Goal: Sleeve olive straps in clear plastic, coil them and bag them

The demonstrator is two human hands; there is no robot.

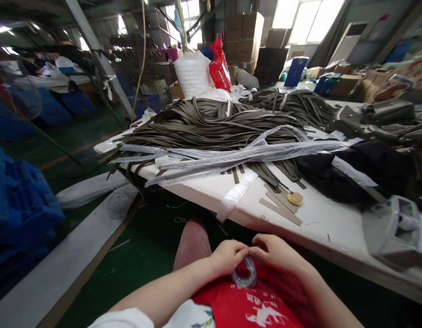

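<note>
Above our lap, our left hand [229, 256] and right hand [272, 249] come together, fingertips meeting at the top of a clear coil [245, 273]. Our left fingers pinch its upper rim; whether our right fingers also grip it, we cannot tell. The coil hangs or rests against our red apron [251, 298], its round hole facing us.

Just beyond our hands runs the slanting near edge of the white table [320, 223]. Along that edge we have a bare strip of tabletop, between a few flat brown strips [281, 210] and the grey machine [398, 223] at right. Farther in, dark straps [211, 123] are heaped thickly, with translucent sleeves [251, 154] lying across their front and some ends reaching past the table's left corner.

To our left, open green floor [129, 262] separates us from a long pale board [74, 250], and past it stand stacked blue crates [22, 196], their insides hidden from us. Behind the straps stands a bulging red plastic bag [219, 68], contents unseen; farther back, we see cardboard boxes [243, 38] piled up.
</note>
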